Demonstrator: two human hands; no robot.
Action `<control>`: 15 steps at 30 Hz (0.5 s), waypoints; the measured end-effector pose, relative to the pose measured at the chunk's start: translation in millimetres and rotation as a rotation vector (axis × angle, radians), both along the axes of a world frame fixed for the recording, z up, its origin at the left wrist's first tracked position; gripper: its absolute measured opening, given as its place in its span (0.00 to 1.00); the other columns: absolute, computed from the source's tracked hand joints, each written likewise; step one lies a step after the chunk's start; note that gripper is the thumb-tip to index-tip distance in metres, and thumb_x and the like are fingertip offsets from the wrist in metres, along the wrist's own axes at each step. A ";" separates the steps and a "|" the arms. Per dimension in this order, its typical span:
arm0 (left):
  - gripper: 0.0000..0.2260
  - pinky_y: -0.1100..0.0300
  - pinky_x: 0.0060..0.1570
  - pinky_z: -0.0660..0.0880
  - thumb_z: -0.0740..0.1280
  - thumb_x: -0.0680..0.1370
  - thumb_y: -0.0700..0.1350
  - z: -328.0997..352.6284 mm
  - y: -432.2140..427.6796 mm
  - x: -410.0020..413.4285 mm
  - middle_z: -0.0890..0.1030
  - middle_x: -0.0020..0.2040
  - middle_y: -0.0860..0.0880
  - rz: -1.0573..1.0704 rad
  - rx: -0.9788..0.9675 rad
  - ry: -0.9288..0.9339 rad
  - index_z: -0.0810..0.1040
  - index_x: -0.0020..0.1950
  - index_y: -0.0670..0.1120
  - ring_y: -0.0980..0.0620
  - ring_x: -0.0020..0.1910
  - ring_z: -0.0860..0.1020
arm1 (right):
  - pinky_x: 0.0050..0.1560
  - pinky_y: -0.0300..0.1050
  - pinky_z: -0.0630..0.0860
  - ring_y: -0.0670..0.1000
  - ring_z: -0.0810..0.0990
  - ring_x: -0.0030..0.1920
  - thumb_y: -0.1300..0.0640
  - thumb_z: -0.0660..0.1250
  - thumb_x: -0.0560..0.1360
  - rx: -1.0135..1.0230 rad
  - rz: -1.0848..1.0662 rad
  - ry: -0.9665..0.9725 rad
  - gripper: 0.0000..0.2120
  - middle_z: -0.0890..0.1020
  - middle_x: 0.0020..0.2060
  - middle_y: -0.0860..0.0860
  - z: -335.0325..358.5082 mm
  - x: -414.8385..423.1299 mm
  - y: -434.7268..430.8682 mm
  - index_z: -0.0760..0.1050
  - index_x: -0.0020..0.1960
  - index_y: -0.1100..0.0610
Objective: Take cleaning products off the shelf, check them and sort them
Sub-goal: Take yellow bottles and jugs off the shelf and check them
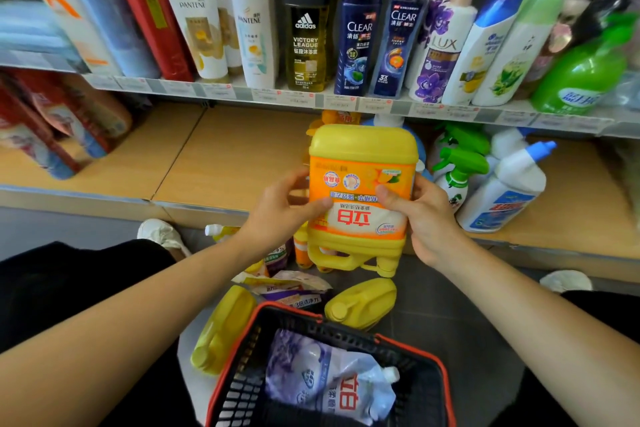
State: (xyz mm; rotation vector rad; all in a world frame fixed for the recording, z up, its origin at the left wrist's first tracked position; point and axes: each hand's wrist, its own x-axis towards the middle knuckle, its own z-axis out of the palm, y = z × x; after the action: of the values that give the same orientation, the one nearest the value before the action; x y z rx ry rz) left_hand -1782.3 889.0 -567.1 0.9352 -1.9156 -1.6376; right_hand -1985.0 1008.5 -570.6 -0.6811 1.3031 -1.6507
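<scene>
Left hand [277, 208]: grips the left side of the yellow detergent jug [360, 156], with the thumb on the front label and the fingers behind.
Right hand [427, 218]: grips the jug's right side, with the thumb laid on the label.
Yellow detergent jug: held in the air at mid-view, upside down, base up and handle end down.
Shopping basket [445, 374]: at 6 o'clock, black mesh with a red rim, below both forearms.
Refill pouch [322, 378]: lies inside the basket, lavender print, white spout toward 3 o'clock.
Floor jugs: one yellow jug [221, 333] lies on its side at the basket's 9 o'clock; another [362, 303] lies just past its 12 o'clock rim.
Floor pouches [287, 284]: a loose heap between those two jugs, under the held jug.
Lower shelf [225, 156]: a wooden board behind the jug.
Spray bottles [457, 166]: green triggers, at the jug's 3 o'clock.
Toilet cleaner bottle [505, 191]: white with a blue cap, tilted, beside the sprays.
Upper shelf [277, 95]: at 12 o'clock, with Pantene [204, 21], adidas [306, 31], Clear [360, 31] and Lux [441, 45] bottles in a row.
</scene>
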 end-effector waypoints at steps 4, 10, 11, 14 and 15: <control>0.24 0.55 0.59 0.80 0.75 0.70 0.61 -15.7 3.0 8.8 0.85 0.57 0.56 -0.183 0.164 -0.212 0.81 0.63 0.54 0.57 0.56 0.83 | 0.48 0.51 0.83 0.57 0.85 0.56 0.57 0.74 0.70 -0.009 -0.024 -0.004 0.23 0.85 0.57 0.55 7.2 0.9 -0.1 0.76 0.63 0.57; 0.25 0.51 0.59 0.78 0.74 0.72 0.59 -23.2 5.8 21.2 0.85 0.59 0.50 -0.195 0.323 -0.126 0.80 0.63 0.47 0.51 0.60 0.83 | 0.56 0.61 0.81 0.58 0.82 0.61 0.57 0.72 0.72 -0.042 0.021 -0.070 0.26 0.82 0.62 0.55 11.2 1.1 -2.7 0.72 0.69 0.57; 0.25 0.49 0.60 0.78 0.74 0.72 0.57 -21.3 5.4 22.4 0.85 0.58 0.47 -0.150 0.316 -0.073 0.80 0.63 0.44 0.48 0.60 0.83 | 0.57 0.63 0.80 0.59 0.81 0.62 0.57 0.72 0.72 -0.043 0.044 -0.070 0.28 0.81 0.63 0.55 11.4 0.0 -3.8 0.70 0.71 0.57; 0.26 0.43 0.63 0.78 0.77 0.72 0.50 -11.4 -0.9 27.2 0.84 0.59 0.38 -0.032 0.284 0.080 0.77 0.63 0.35 0.38 0.60 0.82 | 0.59 0.66 0.78 0.59 0.79 0.65 0.60 0.72 0.72 -0.071 0.066 -0.045 0.33 0.79 0.67 0.56 12.3 -14.2 -7.6 0.65 0.75 0.54; 0.28 0.43 0.62 0.78 0.78 0.71 0.48 -6.1 -4.2 29.6 0.83 0.59 0.37 0.003 0.276 0.131 0.76 0.63 0.33 0.38 0.60 0.81 | 0.59 0.66 0.77 0.58 0.79 0.65 0.61 0.71 0.72 -0.068 0.060 -0.047 0.34 0.78 0.68 0.55 12.2 -20.3 -8.6 0.64 0.76 0.51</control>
State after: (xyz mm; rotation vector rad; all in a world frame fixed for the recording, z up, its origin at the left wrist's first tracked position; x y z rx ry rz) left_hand -1752.7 884.8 -573.2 0.9067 -1.6293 -1.9449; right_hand -2005.3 999.9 -558.4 -0.7110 1.1874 -1.6589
